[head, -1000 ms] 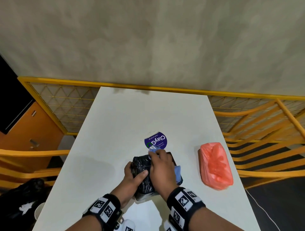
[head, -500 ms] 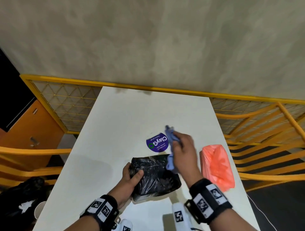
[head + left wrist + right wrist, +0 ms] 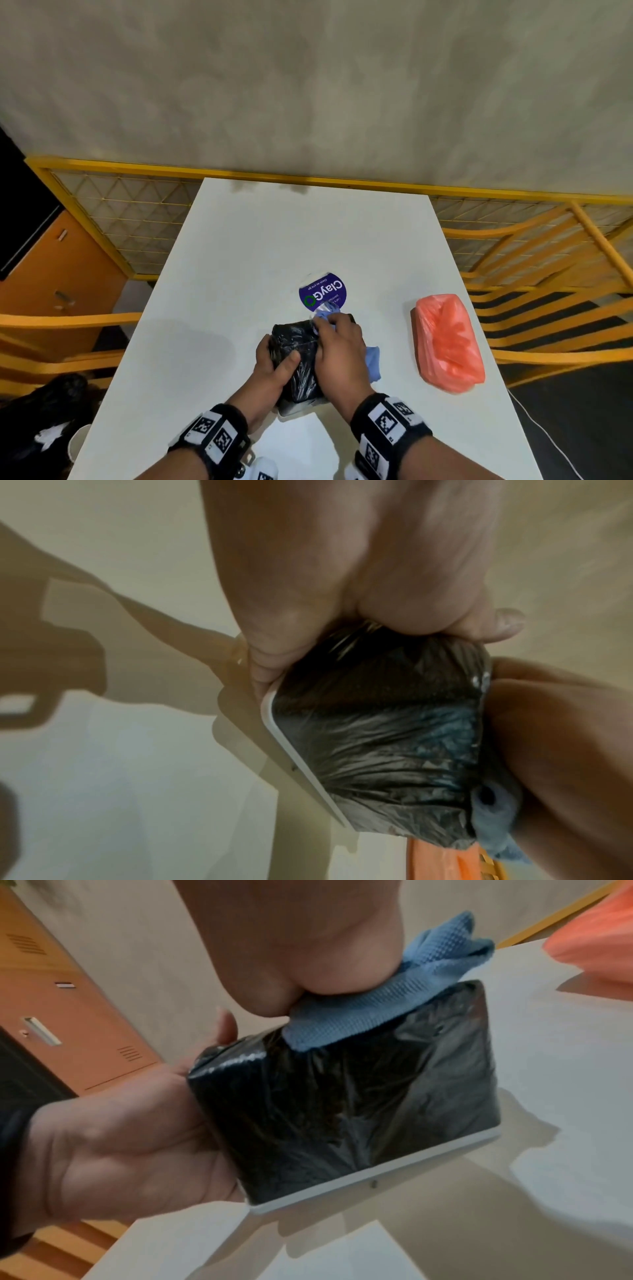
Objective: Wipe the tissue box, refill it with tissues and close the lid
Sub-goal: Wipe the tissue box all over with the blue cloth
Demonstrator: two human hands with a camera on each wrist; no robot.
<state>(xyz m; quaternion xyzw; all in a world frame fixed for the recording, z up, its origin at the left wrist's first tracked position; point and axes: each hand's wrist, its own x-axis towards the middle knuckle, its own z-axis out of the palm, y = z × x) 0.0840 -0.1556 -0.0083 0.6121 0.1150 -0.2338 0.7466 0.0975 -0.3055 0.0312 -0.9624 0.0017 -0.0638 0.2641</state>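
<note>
The tissue box (image 3: 298,363) is black, wrapped in shiny crinkled film, with a white rim along its bottom edge (image 3: 373,1175). It stands on the white table (image 3: 239,274) near the front. My left hand (image 3: 274,363) grips its left end, thumb on top. My right hand (image 3: 339,353) presses a blue waffle cloth (image 3: 383,999) onto the top of the box (image 3: 342,1096); a corner of the cloth (image 3: 373,363) hangs out to the right. In the left wrist view the box (image 3: 377,737) fills the middle, and the cloth (image 3: 493,813) shows at its lower right.
An orange-red plastic pack (image 3: 448,346) lies on the table to the right. A round blue ClayGo sticker (image 3: 323,291) sits just behind the box. Yellow railings (image 3: 342,183) surround the table. An orange cabinet (image 3: 51,267) stands at the left.
My right hand swung with the cloth from the box top out to its far right end, then came back onto the top. The left hand kept its grip on the box.
</note>
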